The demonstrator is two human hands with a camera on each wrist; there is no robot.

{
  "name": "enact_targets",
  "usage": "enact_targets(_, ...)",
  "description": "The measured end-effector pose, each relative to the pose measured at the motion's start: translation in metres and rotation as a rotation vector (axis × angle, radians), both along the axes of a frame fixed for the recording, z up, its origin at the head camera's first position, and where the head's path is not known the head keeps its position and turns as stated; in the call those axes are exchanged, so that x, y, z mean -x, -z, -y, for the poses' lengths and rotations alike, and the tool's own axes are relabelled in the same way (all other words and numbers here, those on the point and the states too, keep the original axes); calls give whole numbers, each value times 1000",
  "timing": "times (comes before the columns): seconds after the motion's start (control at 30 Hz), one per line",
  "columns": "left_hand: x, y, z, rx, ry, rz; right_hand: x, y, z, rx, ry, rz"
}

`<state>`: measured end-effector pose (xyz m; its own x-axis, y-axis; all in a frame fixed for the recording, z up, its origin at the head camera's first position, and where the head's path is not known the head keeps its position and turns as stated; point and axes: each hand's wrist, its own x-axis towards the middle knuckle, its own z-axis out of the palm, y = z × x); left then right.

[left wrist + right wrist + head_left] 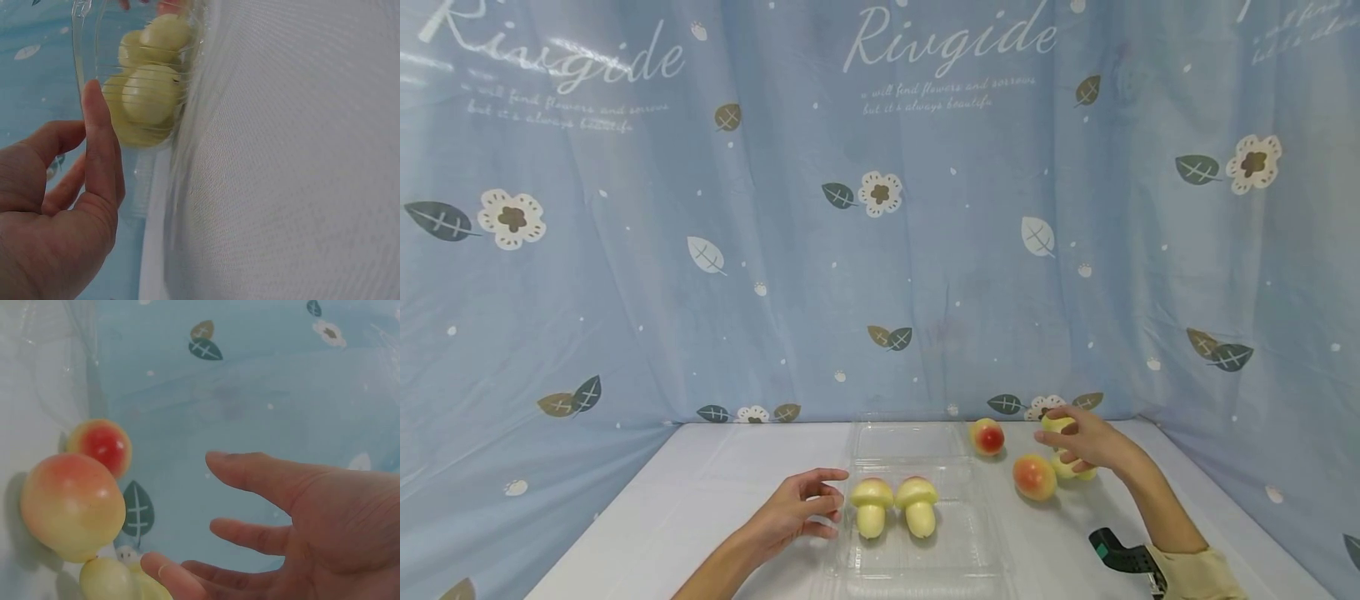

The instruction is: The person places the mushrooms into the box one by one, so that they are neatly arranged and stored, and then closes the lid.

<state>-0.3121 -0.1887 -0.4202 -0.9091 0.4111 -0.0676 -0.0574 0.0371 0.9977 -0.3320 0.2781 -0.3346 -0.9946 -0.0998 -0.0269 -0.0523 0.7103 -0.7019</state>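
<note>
Left hand (pixel 793 508) empty, relaxed, beside clear clamshell (pixel 962 537) containing two toy mushrooms (pixel 919 518); right hand (pixel 1097 442) empty, fingers spread, at loose mushrooms (pixel 1034 477) on bench (pixel 700 467). Risk: brushing rounded caps could start them rolling.

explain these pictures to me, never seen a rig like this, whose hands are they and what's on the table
There is no machine here: a person works bare-handed. The wide picture comes from a camera worn on the head, looking forward and down; the two closer ones come from a camera on each wrist.

On the white surface, in front of a blue curtain, lies an open clear plastic container with two mushroom-shaped pieces inside. To its right are a red-topped piece, an orange-topped piece and some yellowish pieces partly hidden.

The left hand is at the container's left side; the right hand is over the yellowish pieces. Neither grip appears to hold anything.
</note>
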Motion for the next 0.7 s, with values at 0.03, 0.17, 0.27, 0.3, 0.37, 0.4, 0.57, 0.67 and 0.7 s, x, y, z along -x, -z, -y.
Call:
enact_targets(0.03, 0, 0, 0, 0, 0, 0, 1, 1, -2, -2, -2, -2)
enact_targets(0.17, -1, 0, 0, 3, 0, 0, 1, 6, -7, -29, 4, -17)
enact_targets(0.27, 0, 0, 0, 6, -1, 0, 2, 10, -9, -58, 32, -26)
enact_targets(0.3, 0, 0, 0, 6, -2, 0, 2, 12, -9, -67, 43, -27)
enact_targets(0.37, 0, 1, 0, 7, -1, -2, 4, 14, -10, -89, 68, -31)
enact_targets(0.4, 0, 1, 0, 7, 0, -3, 4, 16, -11, -97, 81, -31)
enact_targets(0.57, -1, 1, 0, 6, 2, -6, 8, 24, -13, -123, 117, -29)
enact_targets(0.67, -1, 1, 0, 5, 5, -8, 10, 27, -15, -131, 123, -23)
enact_targets(0.7, -1, 1, -1, 5, 5, -8, 10, 29, -15, -129, 127, -18)
